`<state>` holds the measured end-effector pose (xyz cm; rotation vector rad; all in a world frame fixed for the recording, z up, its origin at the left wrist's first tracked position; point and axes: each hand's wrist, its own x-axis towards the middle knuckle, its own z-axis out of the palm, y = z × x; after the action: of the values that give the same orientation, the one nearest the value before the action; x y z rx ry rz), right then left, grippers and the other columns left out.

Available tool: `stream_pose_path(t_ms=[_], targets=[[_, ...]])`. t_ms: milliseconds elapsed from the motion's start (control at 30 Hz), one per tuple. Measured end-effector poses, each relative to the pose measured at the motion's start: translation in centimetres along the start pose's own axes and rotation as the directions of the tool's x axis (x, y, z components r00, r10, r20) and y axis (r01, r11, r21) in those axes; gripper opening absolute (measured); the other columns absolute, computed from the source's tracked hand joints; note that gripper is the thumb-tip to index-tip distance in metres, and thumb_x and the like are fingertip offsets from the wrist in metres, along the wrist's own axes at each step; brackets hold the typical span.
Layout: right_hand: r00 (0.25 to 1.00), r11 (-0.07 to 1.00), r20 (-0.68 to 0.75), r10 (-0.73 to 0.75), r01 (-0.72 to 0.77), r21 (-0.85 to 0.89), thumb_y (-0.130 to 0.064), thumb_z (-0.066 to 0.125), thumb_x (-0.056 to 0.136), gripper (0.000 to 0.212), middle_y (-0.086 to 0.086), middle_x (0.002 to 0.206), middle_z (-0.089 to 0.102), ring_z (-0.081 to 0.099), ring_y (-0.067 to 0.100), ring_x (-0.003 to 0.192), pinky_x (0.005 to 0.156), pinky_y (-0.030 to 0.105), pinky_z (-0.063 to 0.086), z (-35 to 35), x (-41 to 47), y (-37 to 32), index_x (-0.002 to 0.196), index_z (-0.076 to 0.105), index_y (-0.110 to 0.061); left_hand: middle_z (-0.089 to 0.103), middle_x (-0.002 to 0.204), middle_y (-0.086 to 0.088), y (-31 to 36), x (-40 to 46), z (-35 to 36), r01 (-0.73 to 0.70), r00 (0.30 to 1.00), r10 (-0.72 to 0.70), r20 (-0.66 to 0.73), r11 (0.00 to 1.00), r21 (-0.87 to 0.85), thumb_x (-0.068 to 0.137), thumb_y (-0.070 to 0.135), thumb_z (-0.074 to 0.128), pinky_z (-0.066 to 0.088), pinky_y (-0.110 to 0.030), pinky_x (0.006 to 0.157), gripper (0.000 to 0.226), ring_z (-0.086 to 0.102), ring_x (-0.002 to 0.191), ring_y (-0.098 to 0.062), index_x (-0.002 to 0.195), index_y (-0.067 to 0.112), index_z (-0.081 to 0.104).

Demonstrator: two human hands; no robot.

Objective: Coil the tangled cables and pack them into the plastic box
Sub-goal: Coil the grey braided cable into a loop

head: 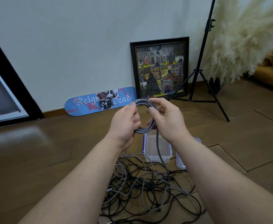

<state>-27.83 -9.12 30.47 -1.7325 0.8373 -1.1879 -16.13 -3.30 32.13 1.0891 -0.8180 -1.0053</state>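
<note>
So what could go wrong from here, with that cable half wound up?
The grey braided cable, held as a coil by the left hand and right hand, trails a loose end down into the tangled pile; pulling may snag it and drag other cables along. The plastic box looks small, so a wide coil may not fit. If either grip loosens, the loops could spring open.

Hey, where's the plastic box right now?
In the head view the plastic box sits open on the wooden floor, just below both hands, beyond the cable tangle, its lid at its right.
</note>
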Motion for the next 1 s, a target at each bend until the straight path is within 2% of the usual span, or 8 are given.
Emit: stream_pose_path(t_ms=[100, 233, 333, 467, 533, 700, 833, 1000], targets=[[0.968, 0.987, 0.192, 0.161, -0.161, -0.018, -0.013, 0.061, 0.092, 0.051, 0.012, 0.089, 0.065, 0.067, 0.025, 0.063, 0.064, 0.039, 0.06, -0.1, -0.6, -0.2, 0.137, 0.043, -0.031, 0.03, 0.048, 0.01, 0.3, 0.5, -0.6, -0.084, 0.988, 0.082, -0.134, 0.996, -0.01, 0.107, 0.024, 0.033, 0.024, -0.028, 0.058, 0.035, 0.021, 0.045, -0.008, 0.074, 0.019, 0.043], [0.901, 0.943, 0.336, 0.275, -0.183, -0.279, -0.004, 0.057, 0.087, 0.038, 0.005, 0.076, 0.057, 0.062, 0.018, 0.063, 0.058, 0.027, 0.052, -0.9, -1.1, -0.2, 0.119, 0.047, -0.023, 0.029, 0.048, 0.01, 0.3, 1.3, -2.1, -0.145, 0.929, 0.124, -0.348, 0.989, -0.037, 0.107, 0.027, 0.034, 0.026, -0.026, 0.058, 0.035, 0.022, 0.048, -0.009, 0.074, 0.019, 0.039], [0.918, 0.881, 0.31, 0.249, -0.081, -0.466, -0.009, 0.057, 0.086, 0.021, -0.002, 0.078, 0.062, 0.062, 0.019, 0.074, 0.068, 0.035, 0.052, -1.8, -1.1, 0.5, 0.1, 0.053, -0.025, 0.029, 0.044, 0.012, 0.9, 1.9, -3.9, -0.182, 0.853, 0.095, -0.513, 0.975, -0.123, 0.107, 0.027, 0.036, 0.026, -0.024, 0.055, 0.036, 0.023, 0.044, -0.007, 0.072, 0.02, 0.036], [0.995, 0.908, 0.098, 0.011, 0.031, -0.418, -0.015, 0.065, 0.09, 0.007, -0.012, 0.08, 0.062, 0.059, 0.007, 0.078, 0.072, 0.025, 0.05, -2.6, -1.2, 1.3, 0.092, 0.066, -0.022, 0.028, 0.047, 0.01, 1.3, 2.1, -6.1, -0.21, 0.787, 0.053, -0.614, 0.96, -0.186, 0.106, 0.023, 0.038, 0.027, -0.023, 0.055, 0.033, 0.024, 0.047, -0.009, 0.074, 0.019, 0.039], [0.993, 0.864, 0.066, -0.094, 0.114, -0.49, -0.018, 0.065, 0.091, 0.009, -0.01, 0.085, 0.065, 0.06, 0.01, 0.082, 0.076, 0.025, 0.049, -2.4, -1.0, 0.8, 0.097, 0.072, -0.02, 0.03, 0.05, 0.009, 1.2, 2.2, -6.2, -0.204, 0.798, 0.055, -0.601, 0.962, -0.183, 0.106, 0.025, 0.038, 0.028, -0.022, 0.054, 0.033, 0.027, 0.049, -0.01, 0.074, 0.019, 0.04], [0.898, 0.633, 0.439, 0.026, 0.325, -0.703, -0.031, 0.057, 0.096, 0.02, -0.006, 0.103, 0.067, 0.059, 0.017, 0.097, 0.086, 0.034, 0.048, 0.2, -0.8, -1.8, 0.107, 0.072, -0.025, 0.037, 0.056, 0.006, 0.3, 2.1, -4.9, -0.169, 0.878, 0.177, -0.445, 0.984, 0.057, 0.107, 0.027, 0.035, 0.031, -0.025, 0.058, 0.033, 0.036, 0.052, -0.011, 0.075, 0.019, 0.038], [0.863, 0.863, 0.502, 0.06, 0.208, -0.46, -0.021, 0.065, 0.091, 0.01, -0.014, 0.078, 0.064, 0.058, 0.003, 0.075, 0.072, 0.019, 0.045, 0.3, -0.7, -3.0, 0.094, 0.074, -0.017, 0.042, 0.048, 0.011, -0.4, 1.4, -3.5, -0.159, 0.935, 0.238, -0.262, 0.944, 0.289, 0.106, 0.024, 0.034, 0.032, -0.031, 0.06, 0.032, 0.037, 0.057, -0.015, 0.075, 0.018, 0.038], [0.915, 1.0, 0.403, 0.014, -0.002, -0.03, -0.004, 0.067, 0.087, 0.007, 0.003, 0.076, 0.07, 0.061, 0.003, 0.069, 0.071, 0.019, 0.05, -0.3, -0.7, -3.8, 0.084, 0.071, -0.008, 0.041, 0.058, 0.002, -1.2, 1.0, -2.5, -0.094, 0.984, 0.127, -0.122, 0.965, 0.246, 0.106, 0.026, 0.038, 0.032, -0.031, 0.058, 0.034, 0.037, 0.057, -0.015, 0.073, 0.016, 0.04]])
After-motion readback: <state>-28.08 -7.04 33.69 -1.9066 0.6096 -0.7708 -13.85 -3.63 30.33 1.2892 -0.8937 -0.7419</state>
